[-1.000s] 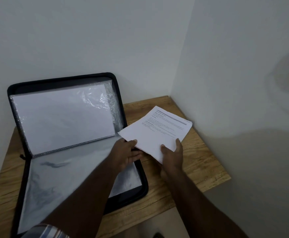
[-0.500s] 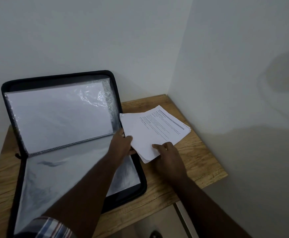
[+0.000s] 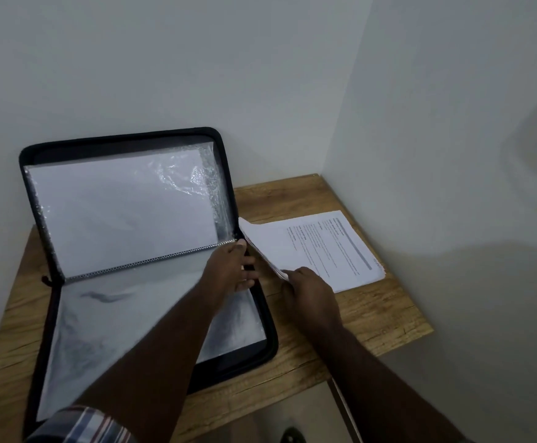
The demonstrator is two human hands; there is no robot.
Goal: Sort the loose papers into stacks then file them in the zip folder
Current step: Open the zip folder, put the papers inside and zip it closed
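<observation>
The stack of papers (image 3: 321, 251) is now lying down on the counter (image 3: 372, 314), just beside the right edge of the open zip folder (image 3: 133, 219); a second ago both hands were holding it raised and angled above the wood, so it is being set down rather than carried. Its printed top sheet is facing up, and the left edge is curling upward against the folder's rim. The right hand (image 3: 308, 289) is resting at the near corner of the stack, fingers (image 3: 287, 276) bent onto the sheet edges, apparently thumbing or lifting them; whether it is pinching a single sheet I cannot tell. The left hand (image 3: 233, 266) is coming away from the papers and is lying across the folder's right rim near the spine, fingers (image 3: 244, 279) loosely extended, gripping nothing visible. The folder is standing open, upper half propped against the wall (image 3: 165, 75), clear plastic sleeves (image 3: 126, 215) showing on both halves. Judgement: the papers are staged next to the folder, and filing is about to begin, probably with sheets being peeled off and slid into a sleeve. No paper from this stack is in a sleeve yet.
</observation>
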